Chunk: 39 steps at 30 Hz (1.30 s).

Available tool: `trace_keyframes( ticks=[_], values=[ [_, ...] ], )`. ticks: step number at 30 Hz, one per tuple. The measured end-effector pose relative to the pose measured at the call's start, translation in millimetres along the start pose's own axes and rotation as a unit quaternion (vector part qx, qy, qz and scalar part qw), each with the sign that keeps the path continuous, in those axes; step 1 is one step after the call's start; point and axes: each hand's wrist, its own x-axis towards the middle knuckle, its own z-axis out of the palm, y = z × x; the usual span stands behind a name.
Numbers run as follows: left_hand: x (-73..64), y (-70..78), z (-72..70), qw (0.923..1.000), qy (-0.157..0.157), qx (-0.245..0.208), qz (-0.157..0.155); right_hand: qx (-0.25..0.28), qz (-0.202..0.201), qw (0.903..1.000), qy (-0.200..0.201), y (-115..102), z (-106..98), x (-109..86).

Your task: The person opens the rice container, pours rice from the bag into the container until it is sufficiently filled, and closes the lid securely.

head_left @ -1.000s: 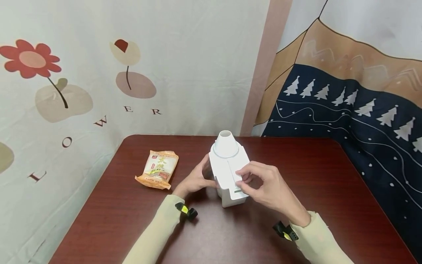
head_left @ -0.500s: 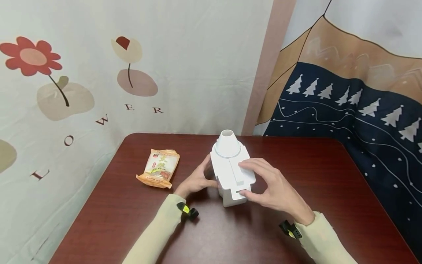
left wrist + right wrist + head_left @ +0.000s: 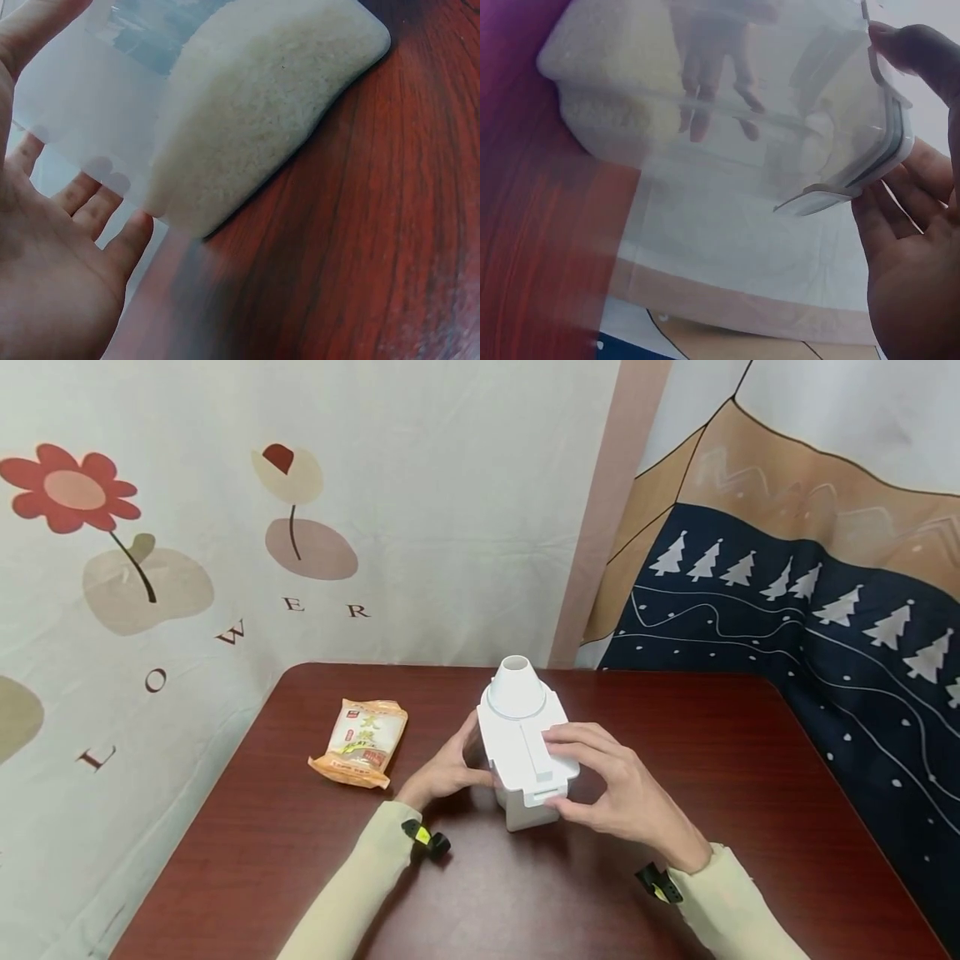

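Note:
A clear rice container [image 3: 528,817] with a white lid [image 3: 504,750] stands in the middle of the table. A white cone-shaped cup [image 3: 516,692] sits on the lid's far end. Rice [image 3: 255,105] fills its bottom part in the left wrist view. My left hand [image 3: 444,774] holds the container's left side between thumb and fingers. My right hand [image 3: 624,787] has its thumb on the lid's front clip [image 3: 543,796], its fingers on the top of the lid. Another lid clip [image 3: 817,201] sticks outward in the right wrist view. My left fingertips are hidden in the head view.
An orange and white snack packet [image 3: 362,743] lies left of the container on the dark red wooden table [image 3: 697,735]. Behind the table hang printed cloths, a pale one with flowers [image 3: 442,510] and a dark blue one with trees [image 3: 720,610].
My right hand has spread over the lid, and its thumb has come onto the front clip, which now tilts further down. My left hand has stayed on the container.

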Motion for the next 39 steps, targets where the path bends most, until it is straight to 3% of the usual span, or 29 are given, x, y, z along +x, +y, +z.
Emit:
trace_keyframes(
  ticks=[12, 21, 33, 39],
  values=[
    [0.5, -1.2, -1.4, 0.9997, 0.004, -0.019, 0.014, -0.028, -0.041, 0.9976, 0.047, 3, 11, 0.9],
    [-0.2, -5.4, -0.7, 1.0, 0.007, -0.003, 0.002, -0.016, -0.019, 0.9989, 0.04, 7, 11, -1.3],
    [0.8, 9.2, -9.6, 0.999, -0.005, 0.036, -0.025, 0.003, -0.031, 0.9995, 0.003, 10, -2, 4.7],
    [-6.7, 19.6, -22.5, 0.9958, 0.026, 0.085, -0.024, -0.025, 0.011, 0.9996, -0.005, 11, -11, 3.1]
  ],
)
